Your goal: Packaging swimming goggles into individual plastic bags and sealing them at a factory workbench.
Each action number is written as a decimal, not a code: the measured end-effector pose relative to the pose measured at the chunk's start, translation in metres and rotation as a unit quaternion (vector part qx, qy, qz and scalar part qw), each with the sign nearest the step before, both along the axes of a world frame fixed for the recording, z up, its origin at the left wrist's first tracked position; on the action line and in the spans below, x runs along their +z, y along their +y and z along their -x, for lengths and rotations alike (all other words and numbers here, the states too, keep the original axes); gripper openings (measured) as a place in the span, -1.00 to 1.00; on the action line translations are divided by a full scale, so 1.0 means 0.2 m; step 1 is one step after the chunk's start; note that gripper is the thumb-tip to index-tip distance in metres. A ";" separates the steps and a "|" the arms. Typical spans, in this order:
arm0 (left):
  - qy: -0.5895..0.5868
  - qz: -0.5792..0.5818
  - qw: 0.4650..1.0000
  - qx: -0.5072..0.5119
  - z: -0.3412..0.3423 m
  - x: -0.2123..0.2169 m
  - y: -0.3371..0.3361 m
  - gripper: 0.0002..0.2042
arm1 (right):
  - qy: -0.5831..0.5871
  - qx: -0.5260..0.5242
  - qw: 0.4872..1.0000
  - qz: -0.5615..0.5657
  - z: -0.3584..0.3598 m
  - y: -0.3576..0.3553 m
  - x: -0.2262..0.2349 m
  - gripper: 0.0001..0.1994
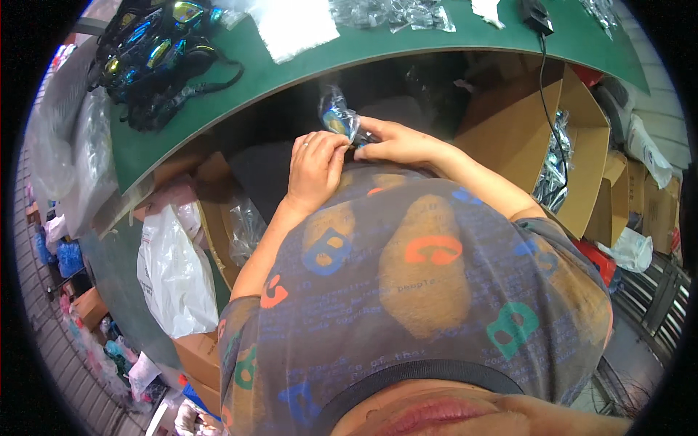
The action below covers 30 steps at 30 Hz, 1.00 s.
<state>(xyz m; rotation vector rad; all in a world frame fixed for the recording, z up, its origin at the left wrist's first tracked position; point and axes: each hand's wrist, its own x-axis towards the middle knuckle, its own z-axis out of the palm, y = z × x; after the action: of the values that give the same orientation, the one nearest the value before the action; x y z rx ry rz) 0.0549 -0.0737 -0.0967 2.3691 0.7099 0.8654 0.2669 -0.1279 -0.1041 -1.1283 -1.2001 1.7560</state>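
bagged goggles [339, 116] between both hands

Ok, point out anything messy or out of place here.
Nothing looks damaged or spilled. The goggles lie in a tangled heap at the table's left end. Both hands, left and right, hold a small clear bag below the table edge.

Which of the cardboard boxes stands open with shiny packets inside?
The large cardboard box at the person's right, under the green table; its flaps gape and clear shiny packets fill it.
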 end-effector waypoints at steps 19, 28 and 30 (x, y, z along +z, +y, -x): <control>-0.293 0.695 0.653 0.072 -0.01 -0.25 0.14 -0.64 | 0.088 -0.067 0.986 0.123 0.09 0.01 -0.12 -0.48; -0.200 0.738 0.641 0.067 0.02 -0.31 0.14 -0.60 | -0.030 -0.085 0.993 0.073 0.03 -0.02 -0.09 -0.28; -0.180 0.741 0.641 0.086 0.01 -0.30 0.16 -0.59 | -0.038 -0.045 0.996 0.064 0.02 0.00 -0.11 -0.34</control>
<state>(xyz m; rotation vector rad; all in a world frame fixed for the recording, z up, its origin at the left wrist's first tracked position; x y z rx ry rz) 0.0521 -0.0416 -0.1564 0.6138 0.9170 0.4034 0.2624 -0.1272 -0.1257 -1.3136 -1.0761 1.7550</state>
